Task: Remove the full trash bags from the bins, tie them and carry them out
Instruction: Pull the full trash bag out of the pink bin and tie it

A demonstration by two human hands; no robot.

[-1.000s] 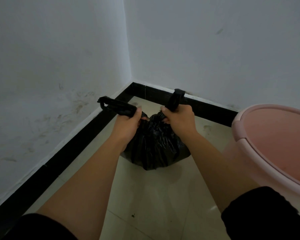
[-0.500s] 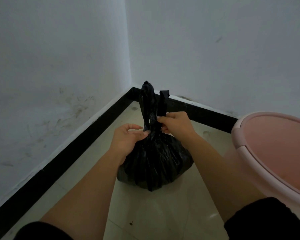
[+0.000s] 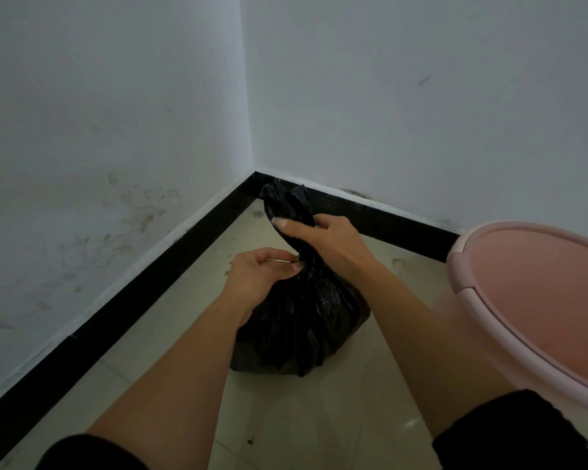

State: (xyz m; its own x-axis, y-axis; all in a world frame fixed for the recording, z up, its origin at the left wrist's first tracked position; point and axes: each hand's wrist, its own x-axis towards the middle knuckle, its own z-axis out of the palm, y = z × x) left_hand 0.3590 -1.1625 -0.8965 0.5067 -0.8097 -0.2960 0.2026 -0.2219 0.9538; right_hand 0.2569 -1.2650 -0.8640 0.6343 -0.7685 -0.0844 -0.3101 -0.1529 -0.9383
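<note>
A full black trash bag sits on the pale tiled floor in a room corner. Its top is gathered into a twisted neck that rises toward the corner. My right hand is wrapped around that neck from the right, thumb pointing left. My left hand pinches the bag lower down, at the base of the neck, fingers curled. The pink bin stands to the right, its rim and inside showing, with no bag seen in it.
Two white walls meet just beyond the bag, with a black skirting board along their base. The left wall is scuffed. Pale floor tiles stretch toward me between my forearms.
The two bag handles, first pulled apart sideways, were brought together upright. Now my right hand has closed around the bunched neck and my left hand has dropped to its base.
</note>
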